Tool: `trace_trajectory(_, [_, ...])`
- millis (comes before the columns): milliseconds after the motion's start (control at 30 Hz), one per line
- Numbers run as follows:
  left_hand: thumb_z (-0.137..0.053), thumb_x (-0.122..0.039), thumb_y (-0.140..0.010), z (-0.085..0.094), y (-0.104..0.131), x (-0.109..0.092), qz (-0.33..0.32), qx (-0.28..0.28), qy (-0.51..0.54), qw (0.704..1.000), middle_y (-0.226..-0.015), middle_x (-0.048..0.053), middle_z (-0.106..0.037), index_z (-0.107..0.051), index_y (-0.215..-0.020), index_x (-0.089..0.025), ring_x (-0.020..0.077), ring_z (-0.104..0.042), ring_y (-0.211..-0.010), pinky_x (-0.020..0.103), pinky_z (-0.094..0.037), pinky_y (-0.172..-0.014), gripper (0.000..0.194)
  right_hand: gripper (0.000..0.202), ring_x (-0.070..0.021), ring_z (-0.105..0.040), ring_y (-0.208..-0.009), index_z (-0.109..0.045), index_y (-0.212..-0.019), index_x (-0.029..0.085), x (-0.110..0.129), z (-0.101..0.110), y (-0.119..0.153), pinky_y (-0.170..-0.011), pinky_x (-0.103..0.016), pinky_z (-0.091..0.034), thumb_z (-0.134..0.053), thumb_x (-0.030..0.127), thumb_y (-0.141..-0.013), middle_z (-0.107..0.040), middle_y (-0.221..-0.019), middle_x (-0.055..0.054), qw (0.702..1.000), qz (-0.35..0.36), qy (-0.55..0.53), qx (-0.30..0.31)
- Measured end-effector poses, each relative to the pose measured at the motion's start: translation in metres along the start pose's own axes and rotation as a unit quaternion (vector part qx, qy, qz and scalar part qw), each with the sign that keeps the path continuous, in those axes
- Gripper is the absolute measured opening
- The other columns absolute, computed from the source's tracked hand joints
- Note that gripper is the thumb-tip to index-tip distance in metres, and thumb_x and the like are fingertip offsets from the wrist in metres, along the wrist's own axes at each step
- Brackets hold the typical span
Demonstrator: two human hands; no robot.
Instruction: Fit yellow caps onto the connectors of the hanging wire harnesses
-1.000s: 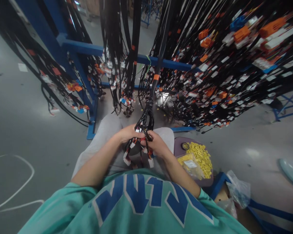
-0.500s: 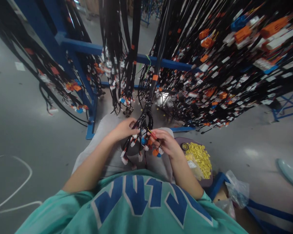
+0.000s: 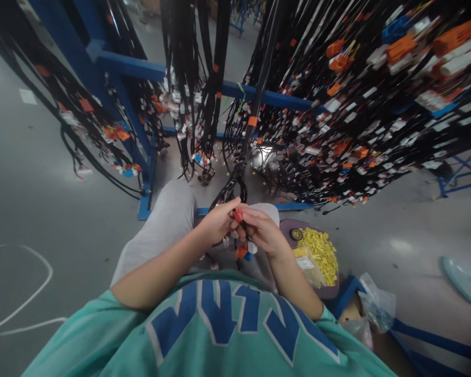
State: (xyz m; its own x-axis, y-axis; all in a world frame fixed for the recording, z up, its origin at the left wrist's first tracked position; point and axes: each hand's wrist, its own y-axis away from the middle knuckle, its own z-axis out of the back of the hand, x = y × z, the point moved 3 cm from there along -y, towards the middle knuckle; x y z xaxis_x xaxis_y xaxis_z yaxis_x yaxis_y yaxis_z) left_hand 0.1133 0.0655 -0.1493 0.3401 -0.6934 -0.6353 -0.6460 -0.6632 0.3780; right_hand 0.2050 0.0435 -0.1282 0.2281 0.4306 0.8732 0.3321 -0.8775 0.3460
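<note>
Red connector [image 3: 238, 215]: now worked two-handed
Left hand [image 3: 220, 221]: newly arrived, fingers pinching it
Right hand [image 3: 262, 229]: fingers pinching too

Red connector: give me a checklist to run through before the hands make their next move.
1. Red connector in hand: ok, in the right hand's fingers.
2. Left hand close by: ok, right at the connector; its exact grip cannot tell.
3. Whole connector visible: not ok, fingers cover part.
4. Its wires free of tangles: cannot tell, hands hide them.
5. Yellow pieces in sight: ok, beside the right leg.
</note>
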Motion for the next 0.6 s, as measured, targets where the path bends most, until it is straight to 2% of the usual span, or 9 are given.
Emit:
trace_trajectory(33, [-0.042, -0.047, -0.080, 0.001, -0.003, 0.000, 0.025, -0.016, 0.031, 0.999, -0.030, -0.008, -0.034, -0.056, -0.081, -0.017, 0.0157, -0.048, -0.030, 0.026, -0.038, -0.037, 0.034, 0.030, -0.0092, -0.047, -0.044, -0.059, -0.071, 0.015, -0.003, 0.000, -0.001, -0.040, -0.022, -0.039, -0.063, 0.042, -0.061, -0.059, -0.063, -0.002, 1.000, -0.006, -0.010, -0.004])
trace_trajectory(100, [-0.040, -0.043, -0.081, 0.003, -0.005, 0.000, 0.051, -0.033, 0.074, 0.995, -0.029, -0.008, -0.033, -0.056, -0.081, -0.017, 0.0156, -0.043, -0.026, 0.025, -0.036, -0.032, 0.030, 0.035, -0.0095, -0.048, -0.046, -0.058, -0.073, 0.015, -0.009, 0.001, -0.002, -0.043, -0.022, -0.042, -0.063, 0.047, -0.061, -0.062, -0.065, -0.004, 0.999, -0.019, -0.038, -0.017])
trace_trajectory(233, [-0.052, -0.030, -0.075, 0.005, -0.003, -0.001, 0.043, 0.031, 0.146, 0.988, -0.038, -0.006, -0.045, -0.059, -0.087, -0.016, 0.0151, -0.051, -0.036, 0.027, -0.042, -0.038, 0.020, 0.034, -0.0088, -0.050, -0.050, -0.058, -0.078, 0.018, -0.020, 0.008, -0.006, -0.047, -0.021, -0.043, -0.057, 0.051, -0.068, -0.064, -0.072, -0.003, 0.993, -0.060, -0.098, -0.031])
trace_trajectory(333, [-0.060, -0.019, -0.065, 0.009, -0.002, 0.001, 0.026, 0.066, 0.132, 0.989, -0.041, -0.006, -0.047, -0.058, -0.093, -0.015, 0.0141, -0.052, -0.039, 0.025, -0.043, -0.040, 0.028, 0.035, -0.0097, -0.053, -0.055, -0.058, -0.081, 0.020, -0.026, 0.010, -0.006, -0.051, -0.022, -0.045, -0.052, 0.053, -0.072, -0.064, -0.076, -0.002, 0.991, -0.074, -0.110, -0.024])
trace_trajectory(400, [-0.062, -0.020, -0.065, 0.011, -0.003, 0.003, 0.015, 0.075, 0.103, 0.992, -0.038, -0.007, -0.043, -0.058, -0.090, -0.016, 0.0112, -0.045, -0.033, 0.022, -0.037, -0.036, 0.026, 0.040, -0.0122, -0.056, -0.061, -0.058, -0.085, 0.020, -0.027, 0.008, -0.005, -0.055, -0.024, -0.046, -0.048, 0.057, -0.073, -0.064, -0.078, -0.004, 0.994, -0.056, -0.089, -0.015])
trace_trajectory(467, [-0.063, -0.024, -0.067, 0.011, -0.005, 0.004, 0.007, 0.077, 0.078, 0.994, -0.040, -0.006, -0.045, -0.059, -0.088, -0.015, 0.0087, -0.042, -0.033, 0.020, -0.034, -0.036, 0.023, 0.044, -0.0148, -0.059, -0.070, -0.059, -0.089, 0.019, -0.025, 0.009, -0.002, -0.060, -0.027, -0.047, -0.047, 0.058, -0.074, -0.064, -0.079, -0.005, 0.998, -0.011, -0.058, -0.013])
trace_trajectory(533, [-0.065, -0.024, -0.066, 0.011, -0.007, 0.004, -0.015, 0.068, 0.065, 0.995, -0.053, -0.002, -0.056, -0.061, -0.085, -0.014, 0.0086, -0.049, -0.042, 0.020, -0.038, -0.042, 0.022, 0.041, -0.0161, -0.060, -0.078, -0.060, -0.089, 0.018, -0.019, 0.014, 0.004, -0.069, -0.029, -0.046, -0.051, 0.054, -0.073, -0.064, -0.081, -0.006, 0.999, 0.035, -0.017, -0.018])
trace_trajectory(600, [-0.069, -0.020, -0.062, 0.010, -0.009, 0.002, -0.049, 0.054, 0.069, 0.995, -0.071, 0.003, -0.063, -0.062, -0.081, -0.013, 0.0116, -0.058, -0.061, 0.022, -0.045, -0.057, 0.021, 0.037, -0.0169, -0.059, -0.080, -0.063, -0.085, 0.016, -0.014, 0.030, 0.013, -0.075, -0.030, -0.045, -0.058, 0.050, -0.070, -0.065, -0.083, -0.007, 0.997, 0.049, 0.042, -0.049])
